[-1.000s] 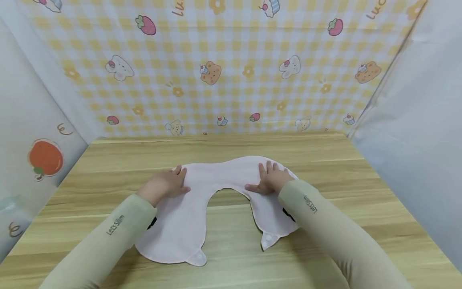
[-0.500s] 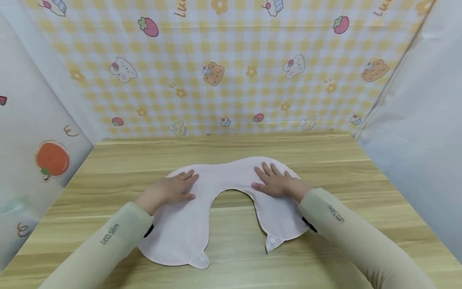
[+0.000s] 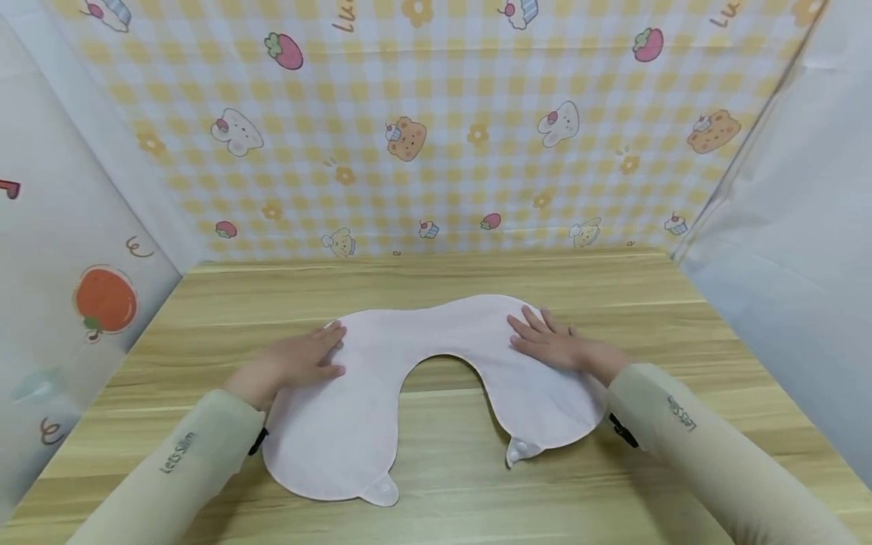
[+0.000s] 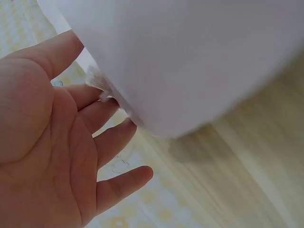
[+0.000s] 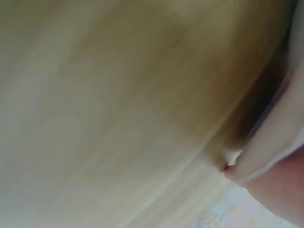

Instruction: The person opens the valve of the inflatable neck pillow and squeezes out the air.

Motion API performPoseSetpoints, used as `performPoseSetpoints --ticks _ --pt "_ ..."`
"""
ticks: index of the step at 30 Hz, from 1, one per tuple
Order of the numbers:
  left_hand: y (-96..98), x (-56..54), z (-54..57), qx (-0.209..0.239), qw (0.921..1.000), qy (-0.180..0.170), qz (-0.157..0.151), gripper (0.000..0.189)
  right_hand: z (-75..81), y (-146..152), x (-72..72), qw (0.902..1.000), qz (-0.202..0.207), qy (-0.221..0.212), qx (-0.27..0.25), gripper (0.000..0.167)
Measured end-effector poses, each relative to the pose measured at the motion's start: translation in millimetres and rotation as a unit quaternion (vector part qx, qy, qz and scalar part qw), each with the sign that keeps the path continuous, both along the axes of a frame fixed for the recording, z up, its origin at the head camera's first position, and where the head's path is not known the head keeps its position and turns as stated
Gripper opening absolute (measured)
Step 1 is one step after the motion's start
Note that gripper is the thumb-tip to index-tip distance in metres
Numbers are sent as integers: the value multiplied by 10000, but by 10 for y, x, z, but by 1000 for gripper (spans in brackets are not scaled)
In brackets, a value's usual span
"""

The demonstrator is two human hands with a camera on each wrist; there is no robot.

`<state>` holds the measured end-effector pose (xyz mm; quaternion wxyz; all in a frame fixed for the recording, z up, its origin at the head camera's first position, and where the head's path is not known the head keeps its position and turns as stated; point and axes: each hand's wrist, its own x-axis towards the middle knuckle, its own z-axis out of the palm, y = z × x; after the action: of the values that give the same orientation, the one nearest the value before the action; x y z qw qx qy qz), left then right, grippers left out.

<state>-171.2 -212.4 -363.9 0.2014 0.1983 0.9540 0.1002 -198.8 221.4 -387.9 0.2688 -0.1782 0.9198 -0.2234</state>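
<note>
A pale pink, U-shaped cloth piece [image 3: 436,329] lies on the wooden table, its curve away from me and its two arms toward me. Each arm ends in a small tab with a snap; the left tab [image 3: 381,490] lies flat and the right tab [image 3: 521,449] is twisted. My left hand [image 3: 289,363] rests on the cloth's upper left edge with fingers extended. In the left wrist view a small clear, crinkled bit [image 4: 97,80] shows at the cloth's edge by the fingertips. Fingers spread, my right hand [image 3: 552,341] lies on the upper right edge. The right wrist view is blurred.
The wooden table [image 3: 443,515] extends around the cloth. A yellow checked sheet with cartoon prints [image 3: 436,174] hangs behind it. White sheets stand at the left [image 3: 41,250] and right [image 3: 811,227] sides.
Both hands have slid outward over the cloth, the left toward its left edge and the right toward its right edge. The cloth stays spread, its right tab a little more twisted.
</note>
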Motion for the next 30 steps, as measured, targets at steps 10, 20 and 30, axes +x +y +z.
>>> performPoseSetpoints --ticks 10,20,30 --pt "-335 159 -24 -174 9993 103 315 79 -162 386 122 9928 26 1033 609 68" --pt "-398 336 -16 -398 9974 427 414 74 68 601 375 9787 -4 1905 761 73" --pt "-41 572 -82 -225 9963 737 -367 80 13 346 695 9822 487 1746 -497 62"
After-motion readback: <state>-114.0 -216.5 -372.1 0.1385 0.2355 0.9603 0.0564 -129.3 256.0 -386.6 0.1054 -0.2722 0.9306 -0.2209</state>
